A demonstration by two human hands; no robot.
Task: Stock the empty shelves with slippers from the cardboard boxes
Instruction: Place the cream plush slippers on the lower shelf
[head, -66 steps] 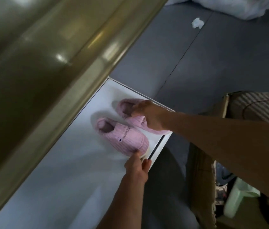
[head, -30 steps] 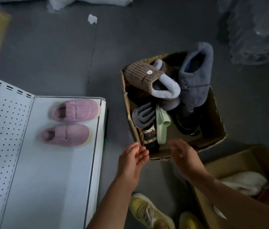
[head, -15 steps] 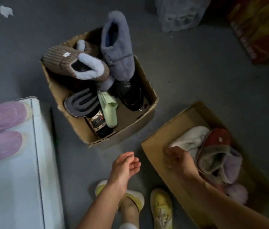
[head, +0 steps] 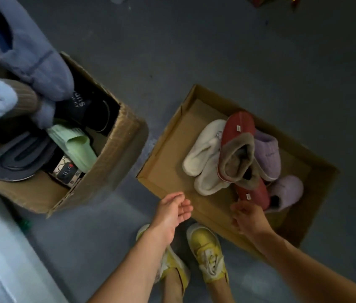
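My left hand hovers palm-up with fingers relaxed and apart, holding nothing, over the near rim of the shallow cardboard box on the grey floor; my right hand sits inside that box with fingers curled right at the lower red slipper, but I cannot tell if it actually grips it. That box also holds a white slipper pair, an upper red fleece-lined slipper and two lilac slippers. The deeper cardboard box to the left holds blue-grey plush, green, black and dark grey slippers, and a white shelf edge shows at lower left beside my yellow shoes.
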